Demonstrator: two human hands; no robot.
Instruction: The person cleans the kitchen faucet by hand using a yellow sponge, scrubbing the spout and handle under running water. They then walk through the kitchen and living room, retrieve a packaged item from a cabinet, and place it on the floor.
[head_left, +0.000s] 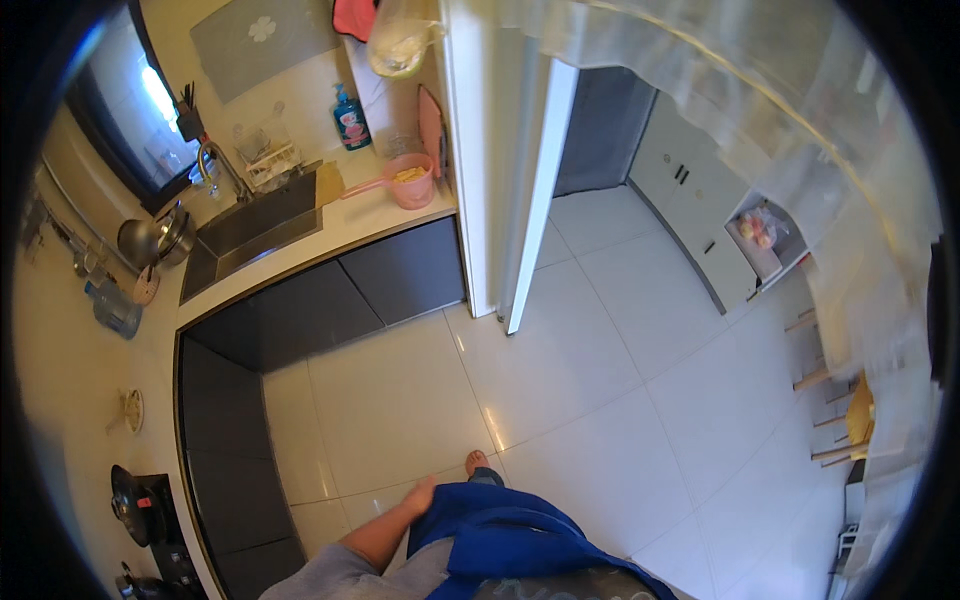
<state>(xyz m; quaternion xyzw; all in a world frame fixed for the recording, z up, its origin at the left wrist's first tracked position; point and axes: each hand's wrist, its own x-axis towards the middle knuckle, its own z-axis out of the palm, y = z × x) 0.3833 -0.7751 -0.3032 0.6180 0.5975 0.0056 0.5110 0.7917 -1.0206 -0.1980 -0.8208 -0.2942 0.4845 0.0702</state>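
My left hand (422, 495) hangs low beside the edge of a blue apron (499, 517). It is small and blurred, and its fingers cannot be made out. A grey sleeve (330, 574) covers my upper arm. My right hand is out of view. One bare foot (476, 461) shows beyond the apron on the pale tiled floor (397, 405). Ahead, on the white countertop (360, 225), stands a pink long-handled dipper (414, 193) with yellowish pieces inside. To its left is a dark sink (255, 214) with a curved metal faucet (214, 154).
A blue pump bottle (350, 120) stands behind the dipper. Pots (176, 232) and a water jug (112, 307) occupy the left counter, with a black lidded pot (135, 506) nearer. A sliding door edge (536, 210) borders the doorway. Sheer curtain (840, 187) hangs at right, near wooden stools (859, 420).
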